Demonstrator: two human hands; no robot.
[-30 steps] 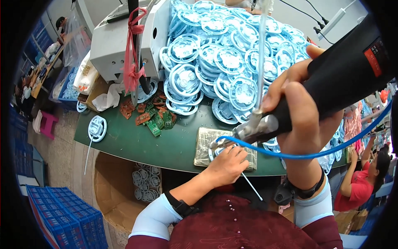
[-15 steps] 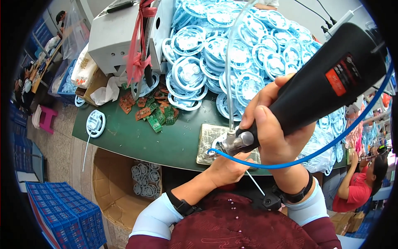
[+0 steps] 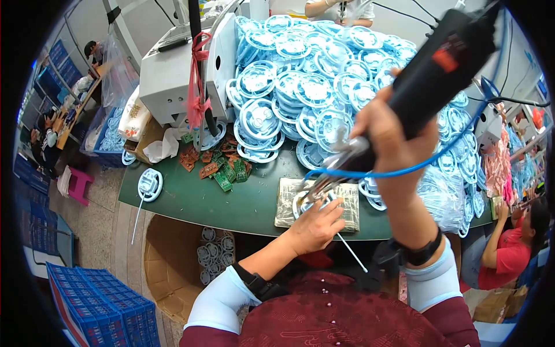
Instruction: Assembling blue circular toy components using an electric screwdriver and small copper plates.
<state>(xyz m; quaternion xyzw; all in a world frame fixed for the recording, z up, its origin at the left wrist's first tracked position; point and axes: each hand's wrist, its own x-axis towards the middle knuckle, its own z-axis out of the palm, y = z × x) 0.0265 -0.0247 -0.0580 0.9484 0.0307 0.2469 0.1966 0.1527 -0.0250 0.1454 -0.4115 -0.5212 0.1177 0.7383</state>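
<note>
My right hand (image 3: pixel 399 130) grips a black power screwdriver (image 3: pixel 433 72), blurred by motion, with its metal head angled down toward the left. Below that head, my left hand (image 3: pixel 318 228) holds a light-blue plastic wheel (image 3: pixel 297 203) on a tape-covered pad (image 3: pixel 284 214); the fingers and the tool hide most of this wheel. A thin white rod (image 3: pixel 352 254) sticks out from under my left hand past the table's edge. Beyond the pad rises a big heap of similar light-blue wheels (image 3: pixel 260 118).
Small green and orange circuit boards (image 3: pixel 222 168) lie left of the pad. One wheel with a white rod (image 3: pixel 150 185) sits at the table's left edge. A grey machine (image 3: pixel 167 87) stands behind. The screwdriver's blue hose (image 3: pixel 399 173) loops across my right wrist. A co-worker (image 3: pixel 511 248) is at right.
My right hand and the screwdriver have lifted away from the pad, blurred in motion. My left hand now shows its back and fingers over the wheel. The whole view has shifted slightly.
</note>
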